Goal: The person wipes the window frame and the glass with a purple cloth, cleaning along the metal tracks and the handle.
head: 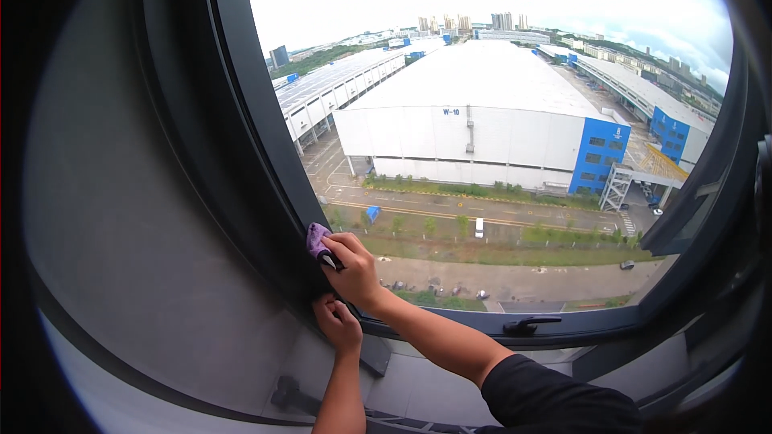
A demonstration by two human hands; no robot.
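My right hand (353, 270) grips a folded purple cloth (317, 240) and presses it to the dark left side of the window frame (265, 126), beside the glass. A black part with a small white piece shows under my fingers at the cloth's lower end. Just below, my left hand (339, 324) is at the frame's lower left corner with its fingers curled. Its fingertips are partly in shadow, and whether they hold anything is unclear.
A black window handle (532, 324) juts from the bottom rail to the right. The grey wall (145, 223) curves along the left. Beyond the glass (458, 277), far below, are a large white warehouse (458, 138), roads and parked vehicles. Dark metal bars (416, 425) run beneath my arms.
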